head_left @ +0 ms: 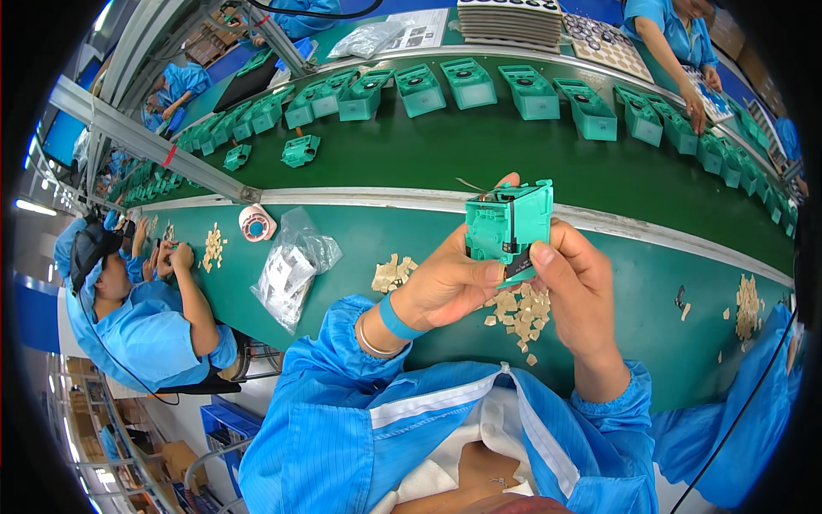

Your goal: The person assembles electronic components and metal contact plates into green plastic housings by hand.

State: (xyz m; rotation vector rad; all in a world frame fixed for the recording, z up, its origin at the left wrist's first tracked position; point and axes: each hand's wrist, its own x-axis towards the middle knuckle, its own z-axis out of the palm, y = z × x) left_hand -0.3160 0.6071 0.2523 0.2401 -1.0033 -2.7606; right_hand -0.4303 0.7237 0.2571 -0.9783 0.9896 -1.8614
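Observation:
Between both hands, above the near table, I hold a green plastic housing [524,214] with open compartments and a thin wire at its top. My left hand [445,283] grips it from the left, with the thumb low on its front and a fingertip showing behind the top edge. My right hand [578,283] closes on its lower right side, the thumb pressing near a black strip [517,263] along the lower part. Small beige paper-like pieces [522,315] lie scattered on the table beneath my hands, with another heap [394,272] beside my left wrist.
Beyond the metal rail, a green conveyor [385,163] carries rows of similar green housings [469,83]. A clear bag of white packets [291,270] and a tape roll [257,223] lie left. A co-worker [141,295] sits left; another person's hand [693,107] reaches in at far right.

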